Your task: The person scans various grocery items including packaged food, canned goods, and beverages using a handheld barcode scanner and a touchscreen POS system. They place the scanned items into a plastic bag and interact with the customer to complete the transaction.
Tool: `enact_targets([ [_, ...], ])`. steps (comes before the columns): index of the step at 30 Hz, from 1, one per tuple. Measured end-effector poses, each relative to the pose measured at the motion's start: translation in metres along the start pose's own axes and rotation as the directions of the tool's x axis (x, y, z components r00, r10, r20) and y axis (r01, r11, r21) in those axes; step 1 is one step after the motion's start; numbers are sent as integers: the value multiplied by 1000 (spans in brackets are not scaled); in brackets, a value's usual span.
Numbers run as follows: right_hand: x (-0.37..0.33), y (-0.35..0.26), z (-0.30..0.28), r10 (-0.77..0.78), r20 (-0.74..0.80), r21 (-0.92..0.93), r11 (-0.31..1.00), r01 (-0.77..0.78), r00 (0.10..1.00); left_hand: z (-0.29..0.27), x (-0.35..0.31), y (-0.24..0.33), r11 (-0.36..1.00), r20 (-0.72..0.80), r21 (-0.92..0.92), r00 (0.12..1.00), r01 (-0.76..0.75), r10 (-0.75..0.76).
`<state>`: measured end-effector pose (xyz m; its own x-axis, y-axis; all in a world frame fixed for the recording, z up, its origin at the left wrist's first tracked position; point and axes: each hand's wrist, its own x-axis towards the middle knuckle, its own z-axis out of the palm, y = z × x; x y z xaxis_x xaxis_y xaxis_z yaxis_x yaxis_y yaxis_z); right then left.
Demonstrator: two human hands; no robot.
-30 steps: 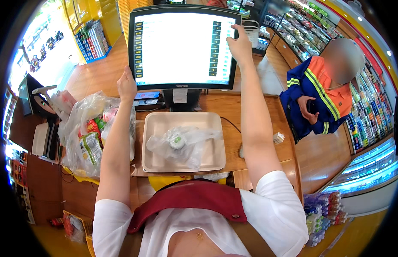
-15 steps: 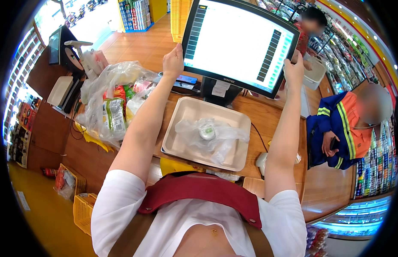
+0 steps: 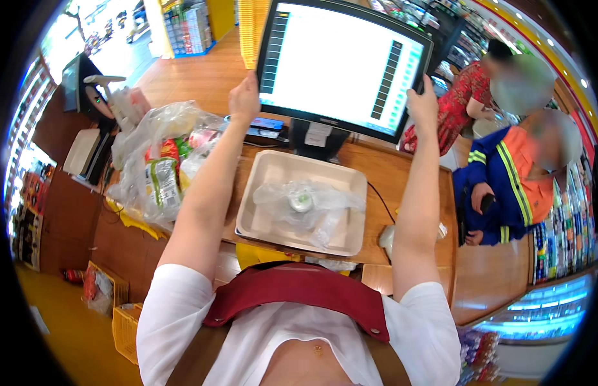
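Both hands are at the sides of a black-framed monitor (image 3: pixel 337 64) with a bright screen. My left hand (image 3: pixel 245 100) is closed on its lower left edge. Gripping the opposite edge is my right hand (image 3: pixel 424 106), thumb up and fingers largely behind the frame. Below the screen, between my forearms, lies a beige tray (image 3: pixel 359 215). In it rests a crumpled clear plastic bag (image 3: pixel 334 199) around a small round white item (image 3: pixel 301 203) with a green mark. The monitor's black stand (image 3: pixel 318 143) rises just behind the tray.
A large clear bag of packaged goods (image 3: pixel 162 180) stands left of my left forearm. A cable and a pale mouse-like device (image 3: pixel 386 240) lie by my right forearm. Across the counter are a person in red (image 3: pixel 457 112) and a person in a blue-and-orange jacket (image 3: pixel 505 183).
The view has shifted slightly, while my hands stay on the monitor. The person in red has come nearer, and the jacketed person's second hand now shows.
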<state>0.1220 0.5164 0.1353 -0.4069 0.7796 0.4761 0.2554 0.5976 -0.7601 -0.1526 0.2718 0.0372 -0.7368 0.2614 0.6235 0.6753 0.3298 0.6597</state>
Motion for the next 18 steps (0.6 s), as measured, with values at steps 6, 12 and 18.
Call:
enact_targets([
  [6,-10,-7,-3,17,-20,-67,998,-19,1000,3,3,-9,999,-32,28,999,-33,34],
  [12,-40,-9,-12,11,-46,-5,1000,-12,999,-9,2,4,998,18,-11,998,65,-65],
  [18,-58,-14,-15,115,25,-44,993,-114,993,-7,0,9,997,45,-20,996,80,-79],
])
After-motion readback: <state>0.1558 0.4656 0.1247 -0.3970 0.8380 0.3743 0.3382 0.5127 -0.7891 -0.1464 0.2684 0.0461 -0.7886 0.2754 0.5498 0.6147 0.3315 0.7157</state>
